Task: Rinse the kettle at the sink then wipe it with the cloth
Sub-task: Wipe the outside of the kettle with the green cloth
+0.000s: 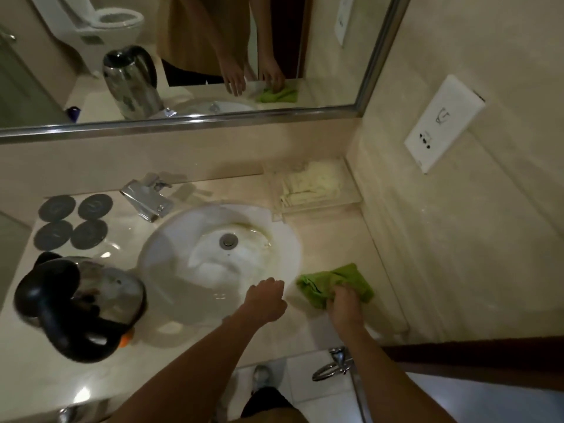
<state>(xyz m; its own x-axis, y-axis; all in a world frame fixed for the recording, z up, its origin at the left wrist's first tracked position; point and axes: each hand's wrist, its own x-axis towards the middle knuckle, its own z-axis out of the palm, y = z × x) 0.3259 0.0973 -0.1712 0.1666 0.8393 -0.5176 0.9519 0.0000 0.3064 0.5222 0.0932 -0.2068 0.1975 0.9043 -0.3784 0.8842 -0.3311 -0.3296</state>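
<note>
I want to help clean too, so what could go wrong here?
Two things, maybe. The kettle stands on the counter left of the sink, close to the front edge, so a bump from an arm might knock it off. The counter looks shiny and possibly wet, so the kettle could slide when wiped. The right hand is grabbing the green cloth; the left hand is empty over the basin, so nothing steadies the kettle yet.
</note>
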